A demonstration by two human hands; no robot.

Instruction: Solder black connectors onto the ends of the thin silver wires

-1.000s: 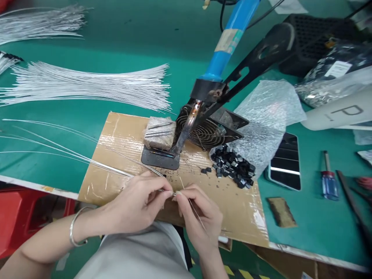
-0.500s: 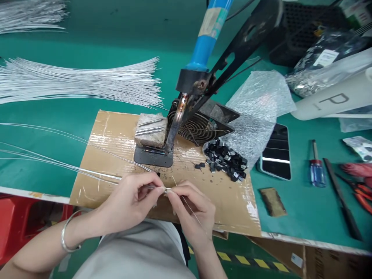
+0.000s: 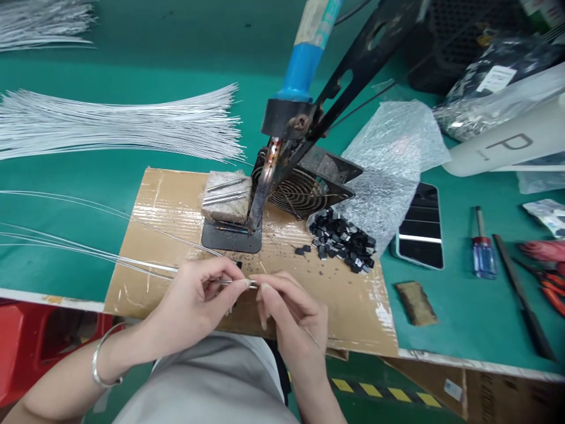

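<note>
My left hand [image 3: 198, 297] pinches the ends of a few thin white wires [image 3: 88, 250] that trail off to the left over the green table. My right hand [image 3: 293, 315] meets it fingertip to fingertip at the wire tips and grips a thin wire strand that runs back under its palm. Both hands hover over the near edge of a taped cardboard sheet [image 3: 362, 306]. Just beyond them stands a blue-handled soldering iron [image 3: 286, 112] clamped in a black stand, its tip down on a dark metal plate [image 3: 229, 238] beside a worn sponge block [image 3: 225, 197].
A heap of small black parts [image 3: 342, 238] lies right of the iron, by a fan grille [image 3: 295, 191] and bubble wrap [image 3: 388, 165]. A phone [image 3: 419, 235], a screwdriver [image 3: 481, 250] and red pliers [image 3: 545, 265] lie at right. White wire bundles [image 3: 119, 123] fan across the left.
The view has shifted slightly, so the table sits a little lower and more to the left. My fingertips have kept working at the wire tips; my right fingers have spread a little.
</note>
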